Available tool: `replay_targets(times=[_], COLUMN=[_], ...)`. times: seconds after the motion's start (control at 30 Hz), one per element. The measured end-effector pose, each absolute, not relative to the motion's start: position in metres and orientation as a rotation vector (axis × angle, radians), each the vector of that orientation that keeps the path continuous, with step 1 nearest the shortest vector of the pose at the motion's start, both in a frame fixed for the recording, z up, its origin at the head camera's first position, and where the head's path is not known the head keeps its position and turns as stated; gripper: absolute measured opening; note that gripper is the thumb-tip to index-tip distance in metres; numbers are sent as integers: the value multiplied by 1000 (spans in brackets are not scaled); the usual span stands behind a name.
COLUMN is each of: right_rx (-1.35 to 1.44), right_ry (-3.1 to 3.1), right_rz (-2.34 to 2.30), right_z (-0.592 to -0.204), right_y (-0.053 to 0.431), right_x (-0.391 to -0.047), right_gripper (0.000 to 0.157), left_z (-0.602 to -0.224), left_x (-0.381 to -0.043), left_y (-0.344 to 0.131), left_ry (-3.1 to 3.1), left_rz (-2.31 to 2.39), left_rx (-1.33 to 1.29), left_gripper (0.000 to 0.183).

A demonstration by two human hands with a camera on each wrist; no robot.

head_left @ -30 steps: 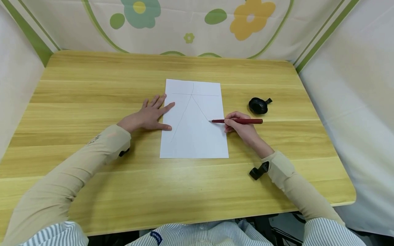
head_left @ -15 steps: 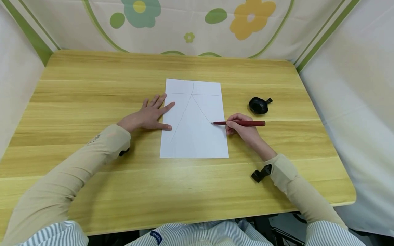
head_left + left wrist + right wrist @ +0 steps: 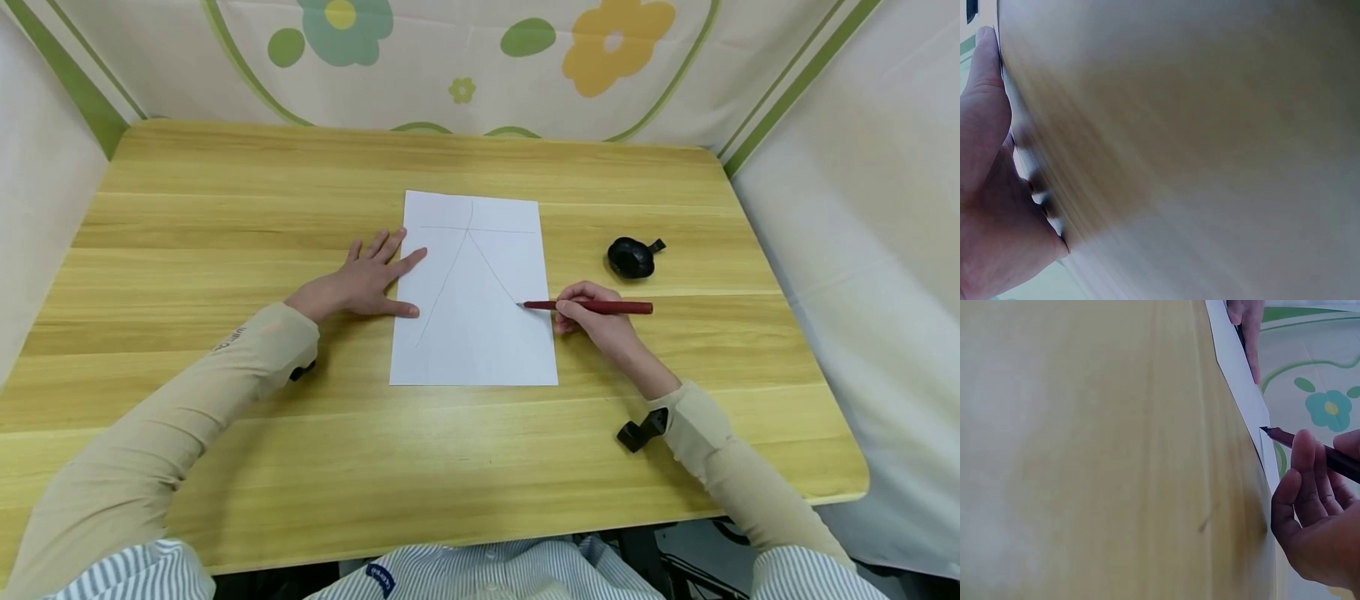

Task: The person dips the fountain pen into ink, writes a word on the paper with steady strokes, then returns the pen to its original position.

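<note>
A white sheet of paper (image 3: 480, 350) lies on the wooden table, bearing a thin horizontal line, a short stroke at the top and two slanting lines that spread downward. My left hand (image 3: 363, 283) rests flat with fingers spread, its thumb and index finger on the paper's left edge. In my right hand (image 3: 600, 325) a dark red fountain pen (image 3: 615, 307) is pinched between thumb and fingers. The pen's nib touches the paper at the lower end of the right slanting line. The right wrist view also shows the pen (image 3: 1282, 435) with its dark nib at the sheet (image 3: 1241, 375).
A small black round object with a short tab (image 3: 632, 257) sits on the table (image 3: 225, 200) right of the paper. White curtains with flower prints (image 3: 465, 50) stand behind and beside the table. Black wrist cameras (image 3: 642, 430) are strapped at the sleeves.
My right hand has moved slightly down and to the right with the pen, and the right slanting line has grown longer. My left hand has stayed in place.
</note>
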State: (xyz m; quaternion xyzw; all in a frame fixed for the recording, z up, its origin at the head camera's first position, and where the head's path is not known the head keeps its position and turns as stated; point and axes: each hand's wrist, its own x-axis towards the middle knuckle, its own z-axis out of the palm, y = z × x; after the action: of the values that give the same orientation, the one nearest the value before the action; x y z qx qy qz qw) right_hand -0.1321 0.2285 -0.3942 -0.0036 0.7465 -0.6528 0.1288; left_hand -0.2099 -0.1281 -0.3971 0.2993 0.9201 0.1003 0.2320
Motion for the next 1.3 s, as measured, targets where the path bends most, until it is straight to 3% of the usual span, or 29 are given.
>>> replay_targets(times=[0.73, 0.97, 1.3], right_rx=[-26, -40, -40], right_ry=[2138, 2170, 2203], right_rz=[-1958, -1928, -1889], right_z=[-395, -394, -394], right_y=[237, 242, 248], right_x=[-119, -114, -107], right_gripper=[8, 15, 10], left_z=[-395, -395, -396], left_x=[-209, -208, -209], left_y=[-129, -129, -129], left_ry=[2522, 2525, 2524], left_rz=[287, 292, 271], left_rx=[806, 814, 813], left_gripper=[98, 97, 96])
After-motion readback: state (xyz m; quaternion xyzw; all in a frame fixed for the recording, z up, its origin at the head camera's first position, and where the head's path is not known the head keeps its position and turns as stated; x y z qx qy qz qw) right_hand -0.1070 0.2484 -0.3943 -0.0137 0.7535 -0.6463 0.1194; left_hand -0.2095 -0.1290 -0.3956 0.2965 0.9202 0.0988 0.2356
